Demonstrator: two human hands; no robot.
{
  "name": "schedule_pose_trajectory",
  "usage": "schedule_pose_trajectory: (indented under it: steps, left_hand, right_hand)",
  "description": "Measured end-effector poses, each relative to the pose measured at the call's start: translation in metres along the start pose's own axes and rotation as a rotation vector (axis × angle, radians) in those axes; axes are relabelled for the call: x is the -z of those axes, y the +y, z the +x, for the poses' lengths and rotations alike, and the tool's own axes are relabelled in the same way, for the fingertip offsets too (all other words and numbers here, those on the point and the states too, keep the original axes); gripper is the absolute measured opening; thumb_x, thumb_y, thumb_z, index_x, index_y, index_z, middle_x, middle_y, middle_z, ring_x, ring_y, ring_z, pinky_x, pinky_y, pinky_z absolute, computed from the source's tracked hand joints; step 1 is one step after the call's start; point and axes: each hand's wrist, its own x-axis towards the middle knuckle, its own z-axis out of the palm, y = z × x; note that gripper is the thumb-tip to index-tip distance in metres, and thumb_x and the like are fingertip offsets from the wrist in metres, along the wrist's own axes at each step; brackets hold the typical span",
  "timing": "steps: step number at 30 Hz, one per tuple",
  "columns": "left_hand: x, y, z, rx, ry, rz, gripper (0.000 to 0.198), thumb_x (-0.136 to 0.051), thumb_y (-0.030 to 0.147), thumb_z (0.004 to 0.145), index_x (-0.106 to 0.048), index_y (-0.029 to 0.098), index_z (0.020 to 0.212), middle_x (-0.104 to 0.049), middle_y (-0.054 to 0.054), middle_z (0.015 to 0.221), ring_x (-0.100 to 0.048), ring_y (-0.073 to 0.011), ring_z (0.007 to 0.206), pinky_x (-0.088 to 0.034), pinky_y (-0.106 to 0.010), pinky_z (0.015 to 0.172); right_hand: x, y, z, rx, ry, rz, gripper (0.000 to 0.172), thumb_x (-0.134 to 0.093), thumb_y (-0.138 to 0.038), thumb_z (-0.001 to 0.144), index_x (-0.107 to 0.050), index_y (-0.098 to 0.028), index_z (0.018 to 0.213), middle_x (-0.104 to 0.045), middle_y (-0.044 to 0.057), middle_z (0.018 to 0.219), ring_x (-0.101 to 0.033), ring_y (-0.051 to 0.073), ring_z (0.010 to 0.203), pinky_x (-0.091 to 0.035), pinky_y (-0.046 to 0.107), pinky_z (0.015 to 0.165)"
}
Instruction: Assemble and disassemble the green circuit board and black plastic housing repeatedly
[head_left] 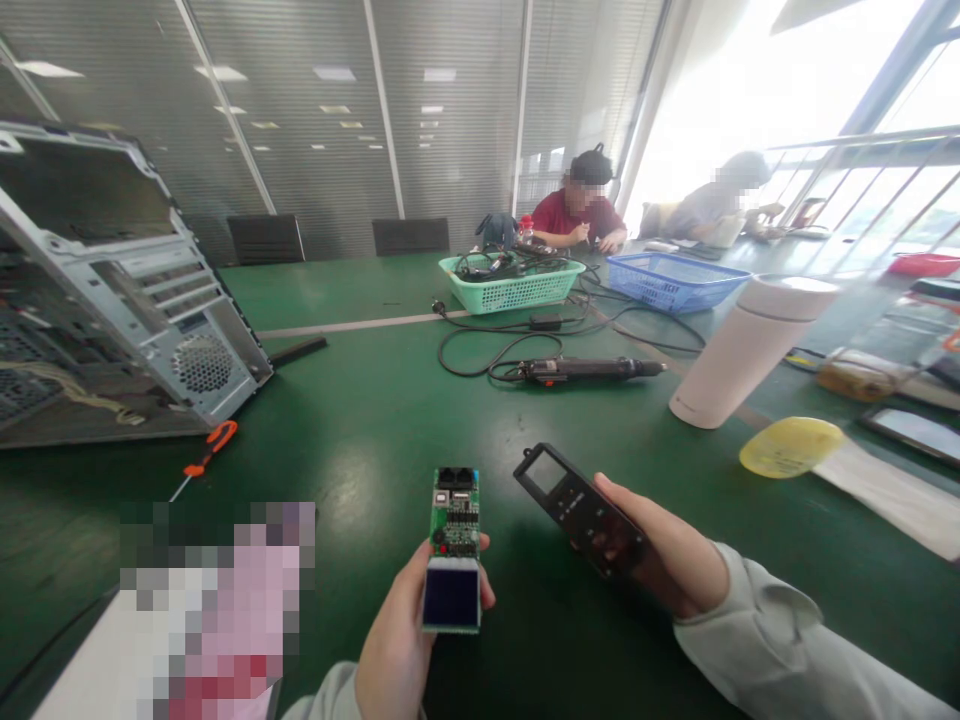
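Note:
Near the bottom middle, my left hand grips a narrow green circuit board by its sides. A dark blue screen covers the board's near end, and two black sockets sit at its far end. To the right, my right hand is closed around a slim black handheld device with a small grey display and rows of marks on its face. The device tilts up to the left, apart from the board. Its lower end is hard to make out against my palm.
An open computer case stands at left, with an orange-handled screwdriver beside it. Beyond my hands lies a corded electric screwdriver. A green basket of cables, a blue basket and a pink tumbler stand farther off. Two people sit at the back.

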Motion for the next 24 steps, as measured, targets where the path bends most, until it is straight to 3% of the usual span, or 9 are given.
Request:
schedule_pose_trajectory:
  steps: [4,9,15,18,21,24]
  left_hand:
    - [0.001,-0.002,0.002,0.023,0.005,-0.031,0.053,-0.047,0.059,0.089,-0.075,0.015,0.088,-0.071,-0.005,0.057,-0.067,-0.0212,0.055,-0.05,-0.03,0.053]
    - [0.001,-0.004,0.003,0.034,0.016,-0.058,0.052,-0.05,0.059,0.088,-0.075,0.014,0.086,-0.07,-0.004,0.055,-0.066,-0.0193,0.052,-0.049,-0.028,0.051]
    - [0.0,-0.003,0.002,0.027,0.034,-0.089,0.05,-0.05,0.057,0.088,-0.074,0.013,0.088,-0.069,-0.004,0.055,-0.064,-0.0179,0.053,-0.048,-0.027,0.051]
    - [0.001,-0.002,0.0,0.026,0.029,-0.101,0.047,-0.052,0.054,0.088,-0.074,0.013,0.088,-0.068,-0.002,0.054,-0.062,-0.0176,0.051,-0.047,-0.027,0.051]
    - [0.003,-0.002,0.0,0.026,0.028,-0.113,0.044,-0.053,0.052,0.088,-0.073,0.013,0.09,-0.068,-0.002,0.055,-0.061,-0.0172,0.051,-0.046,-0.027,0.051]
    - [0.005,-0.004,0.002,0.035,0.023,-0.134,0.045,-0.055,0.053,0.087,-0.074,0.013,0.09,-0.068,-0.002,0.054,-0.061,-0.0172,0.051,-0.044,-0.026,0.049]
  right_hand:
    - [-0.014,-0.007,-0.01,-0.155,-0.196,0.196,0.05,-0.054,-0.067,0.073,-0.062,-0.018,0.079,-0.065,0.003,0.071,-0.056,0.01,0.048,-0.047,0.025,0.049]
    - [-0.023,-0.007,-0.018,-0.309,-0.403,0.605,0.044,-0.072,-0.059,0.07,-0.068,-0.02,0.092,-0.069,-0.001,0.081,-0.065,0.007,0.064,-0.05,0.016,0.059]
    - [-0.024,-0.004,-0.021,-0.177,-0.431,0.637,0.037,-0.063,-0.053,0.084,-0.065,-0.022,0.105,-0.072,0.006,0.104,-0.069,0.014,0.098,-0.054,0.022,0.077]
    - [-0.022,-0.006,-0.022,-0.148,-0.482,0.565,0.042,-0.063,-0.054,0.084,-0.061,-0.024,0.112,-0.071,0.007,0.109,-0.067,0.016,0.103,-0.053,0.027,0.083]
    - [-0.019,-0.007,-0.023,-0.032,-0.402,0.332,0.058,-0.068,-0.06,0.076,-0.058,-0.024,0.12,-0.07,0.009,0.107,-0.068,0.021,0.099,-0.054,0.035,0.084]
    - [-0.012,-0.008,-0.025,0.167,-0.126,-0.043,0.063,-0.071,-0.059,0.072,-0.058,-0.025,0.123,-0.065,0.008,0.112,-0.063,0.023,0.103,-0.052,0.039,0.09]
